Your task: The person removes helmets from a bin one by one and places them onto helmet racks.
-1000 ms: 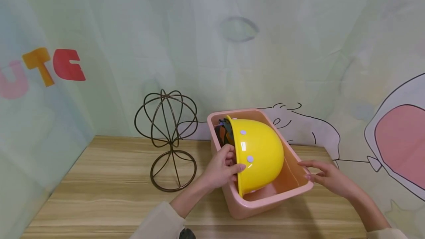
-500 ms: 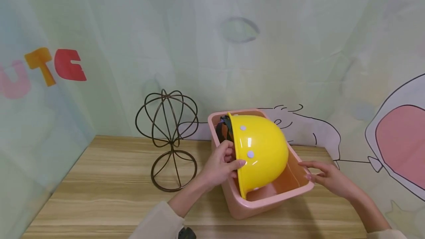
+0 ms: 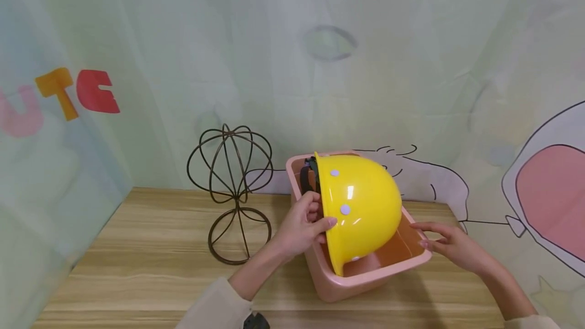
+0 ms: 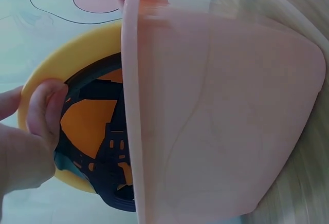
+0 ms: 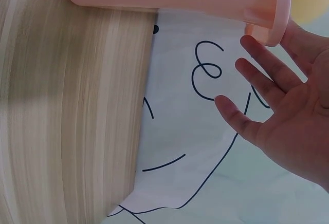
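The yellow hard hat stands tipped on its side, half inside the pink tub on the wooden counter, its dome facing the right and its open underside facing the left. That is the side where the left hand has it: the thumb lies over the brim on the outer shell and the fingers curl inside against the dark harness straps, so the hand is clamped on the rim. In the left wrist view the orange lining and black webbing show plainly behind the tub's wall, with the fingers hooked over the hat's edge.

The right hand sits at the tub's right corner, fingers spread and straight, touching or just beside the rim but gripping nothing. The dome lies just left of that hand, and the left hand alone holds the hat.

The hat's brim runs nearly upright, front to back along the tub. Left of it, well apart from the tub, stands a wire hat stand, on the same side as the holding hand. A printed cloth backdrop hangs behind.
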`<state>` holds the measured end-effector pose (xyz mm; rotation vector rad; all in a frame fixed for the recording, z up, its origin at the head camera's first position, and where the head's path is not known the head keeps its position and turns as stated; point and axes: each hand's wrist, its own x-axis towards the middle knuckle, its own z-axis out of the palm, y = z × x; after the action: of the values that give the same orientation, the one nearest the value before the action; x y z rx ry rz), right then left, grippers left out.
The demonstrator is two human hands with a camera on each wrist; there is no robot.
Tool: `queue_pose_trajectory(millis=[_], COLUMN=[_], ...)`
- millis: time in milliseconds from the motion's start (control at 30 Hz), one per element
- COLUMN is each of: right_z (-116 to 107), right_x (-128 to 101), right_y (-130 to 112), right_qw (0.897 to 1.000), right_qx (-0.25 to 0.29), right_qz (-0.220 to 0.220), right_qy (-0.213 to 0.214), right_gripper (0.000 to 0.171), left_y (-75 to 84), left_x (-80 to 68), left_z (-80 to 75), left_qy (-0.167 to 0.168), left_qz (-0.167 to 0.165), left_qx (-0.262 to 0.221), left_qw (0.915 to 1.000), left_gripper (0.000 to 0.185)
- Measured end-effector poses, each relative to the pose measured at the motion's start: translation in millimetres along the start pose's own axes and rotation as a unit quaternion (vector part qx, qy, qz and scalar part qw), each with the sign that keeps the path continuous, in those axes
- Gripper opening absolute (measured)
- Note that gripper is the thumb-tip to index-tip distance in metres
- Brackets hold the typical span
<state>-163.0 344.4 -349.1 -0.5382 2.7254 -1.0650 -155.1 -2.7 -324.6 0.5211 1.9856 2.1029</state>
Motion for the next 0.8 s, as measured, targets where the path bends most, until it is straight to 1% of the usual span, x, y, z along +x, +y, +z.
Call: queue_pose_trajectory(millis=[200,400,567,667,800], right_z=[0.3,0.2,-0.8,-0.8,-0.4], right_x=[-0.6,-1.4,-1.4,-1.1,-0.9], right_y=[-1.4,-1.4,-0.3,0.2,0.8], right_qw=[1.0,1.0,1.0,0.999,0.999], right_qx=[-0.003,-0.01,-0.007,-0.005,-0.006], right_qz=[-0.007,-0.019,-0.025,-0.031,-0.037], right_qy=[0.003,0.001,-0.003,-0.002,0.0], right_gripper=[0.039,0.039,0.04,0.04,0.04], left_y=[5.7,12.4,17.4,20.7,25.9], left_x=[-3.3,-4.6,-5.6,-6.2,-7.1], left_z=[-1.4,-4.2,-7.8,-10.2,-13.3], left_qy=[0.002,0.01,0.011,0.016,0.028], left_qz=[0.027,0.026,0.039,0.047,0.05], left_qx=[-0.015,-0.034,-0.044,-0.046,-0.04], left_qw=[0.9995,0.999,0.9982,0.9977,0.9975], left_gripper=[0.033,0.035,0.037,0.037,0.037])
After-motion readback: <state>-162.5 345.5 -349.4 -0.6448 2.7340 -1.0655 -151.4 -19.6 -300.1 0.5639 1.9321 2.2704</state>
